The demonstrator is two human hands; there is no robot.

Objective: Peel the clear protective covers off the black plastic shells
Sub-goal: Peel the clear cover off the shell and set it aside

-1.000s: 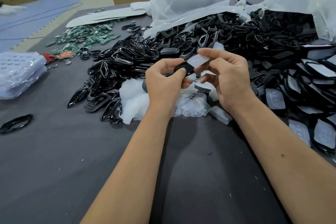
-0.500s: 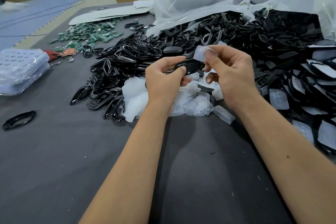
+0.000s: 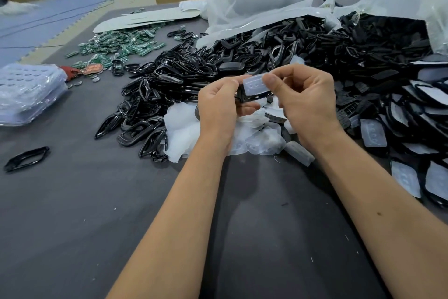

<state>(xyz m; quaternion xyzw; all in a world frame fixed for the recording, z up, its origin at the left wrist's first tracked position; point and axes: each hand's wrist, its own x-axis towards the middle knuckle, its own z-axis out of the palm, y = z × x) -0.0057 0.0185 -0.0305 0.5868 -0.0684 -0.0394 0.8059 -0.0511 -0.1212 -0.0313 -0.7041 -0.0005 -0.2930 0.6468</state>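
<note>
Bare table (image 3: 72, 226) lies open near the person; shell heap (image 3: 242, 61) and peeled covers (image 3: 184, 129) crowd beyond.

Bright, even overhead light; soft forearm shadows fall on the bench (image 3: 72, 226). Glare glints off glossy black shells (image 3: 155, 85). Wide-angle edges bend, background slightly soft.

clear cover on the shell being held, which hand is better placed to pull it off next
Right. The right hand already pinches the clear cover at its edge, while the left hand grips the black shell beneath it and can likely brace it.
</note>
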